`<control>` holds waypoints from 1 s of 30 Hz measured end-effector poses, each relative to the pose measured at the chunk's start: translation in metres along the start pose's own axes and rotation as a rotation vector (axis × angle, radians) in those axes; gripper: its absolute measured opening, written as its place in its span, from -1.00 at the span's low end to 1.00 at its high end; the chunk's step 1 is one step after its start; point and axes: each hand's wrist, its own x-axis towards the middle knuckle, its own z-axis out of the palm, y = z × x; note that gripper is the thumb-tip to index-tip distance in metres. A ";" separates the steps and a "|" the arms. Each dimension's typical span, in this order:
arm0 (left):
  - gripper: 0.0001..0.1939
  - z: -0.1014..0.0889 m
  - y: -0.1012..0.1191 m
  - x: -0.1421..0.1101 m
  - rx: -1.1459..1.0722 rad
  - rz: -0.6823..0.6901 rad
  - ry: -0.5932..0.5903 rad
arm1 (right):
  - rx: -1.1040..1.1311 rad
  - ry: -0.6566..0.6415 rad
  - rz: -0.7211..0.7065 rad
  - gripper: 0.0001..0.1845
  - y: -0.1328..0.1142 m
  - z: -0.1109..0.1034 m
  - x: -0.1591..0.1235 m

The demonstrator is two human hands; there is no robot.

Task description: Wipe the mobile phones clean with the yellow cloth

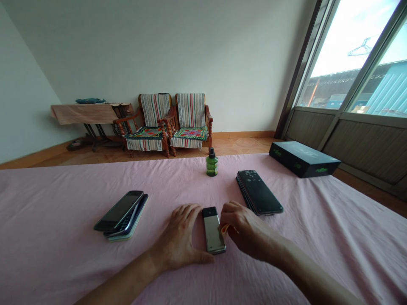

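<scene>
A small mobile phone lies flat on the pink cloth between my hands. It has a dark band at the top and a pale, shiny surface below. My left hand braces it from the left, thumb at its lower edge and index finger by its top corner. Closed fingers of my right hand pinch a small orange cloth against the phone's right edge; most of that cloth is hidden in the hand. Left of my hands sits a stack of phones, and to the right another stack of larger dark phones.
A green bottle with a black cap stands beyond the phone. At the far right corner of the pink-covered table rests a black box. Two wooden chairs and a cloth-covered side table are against the wall.
</scene>
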 end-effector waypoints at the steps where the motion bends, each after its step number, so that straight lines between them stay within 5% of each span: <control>1: 0.06 -0.001 0.000 0.000 -0.001 -0.005 -0.006 | -0.028 0.055 0.032 -0.67 0.002 0.001 0.000; 4: 0.04 -0.002 0.000 0.000 -0.003 -0.002 -0.003 | -0.045 0.088 0.003 -0.72 -0.001 0.006 0.000; 15: 0.05 0.000 0.000 0.000 -0.030 -0.003 0.000 | -0.041 -0.240 -0.071 -0.69 -0.022 -0.017 -0.008; 20: -0.02 0.002 0.001 0.000 -0.012 0.040 0.057 | 0.028 -0.165 -0.115 -0.68 -0.024 -0.004 -0.005; 30: 0.04 0.001 0.000 0.001 -0.026 0.017 0.021 | 0.018 -0.194 -0.033 -0.66 -0.021 -0.012 -0.007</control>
